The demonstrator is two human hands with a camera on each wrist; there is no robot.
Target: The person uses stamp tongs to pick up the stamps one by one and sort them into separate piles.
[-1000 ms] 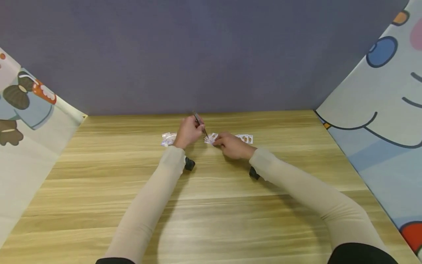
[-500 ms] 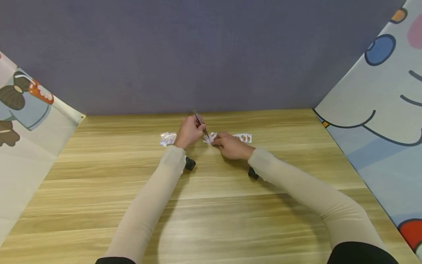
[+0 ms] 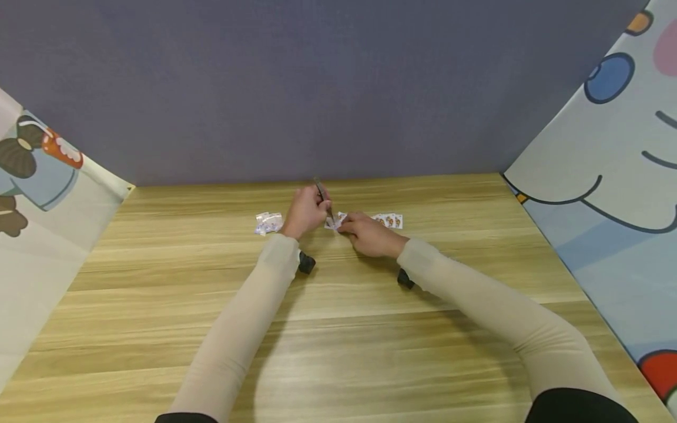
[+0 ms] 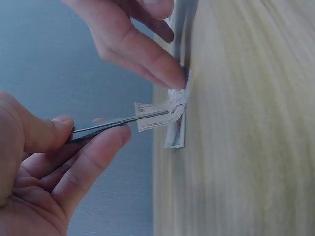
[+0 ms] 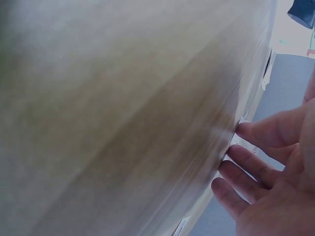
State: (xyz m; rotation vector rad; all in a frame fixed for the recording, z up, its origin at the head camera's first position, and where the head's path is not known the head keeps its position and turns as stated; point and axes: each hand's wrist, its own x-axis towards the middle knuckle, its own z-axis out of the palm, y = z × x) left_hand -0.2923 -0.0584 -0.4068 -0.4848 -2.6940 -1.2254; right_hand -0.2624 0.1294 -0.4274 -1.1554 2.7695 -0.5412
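My left hand (image 3: 305,210) pinches a pair of metal tweezers (image 4: 110,126) between thumb and fingers. The tweezers' tips grip a small postage stamp (image 4: 143,118), white with a serrated edge and small print, bent upward in the left wrist view. Beneath it a small clear plastic bag (image 4: 174,143) lies low at the table surface. With thumb and index finger at the bag's edge, my right hand (image 3: 371,234) holds it from the right; its other fingertips rest on the table. Part of the bag is hidden under those fingers.
Left of my left hand lies a little pile of clear bags (image 3: 268,222). Several white stamps with orange pictures (image 3: 390,221) overlap in a row right of my right hand. A grey wall (image 3: 328,88) closes off the back of the wooden table (image 3: 338,352).
The upper end of the tweezers has tipped slightly to the right, and my left hand has shifted a little rightward. My right hand keeps its place at the bag.
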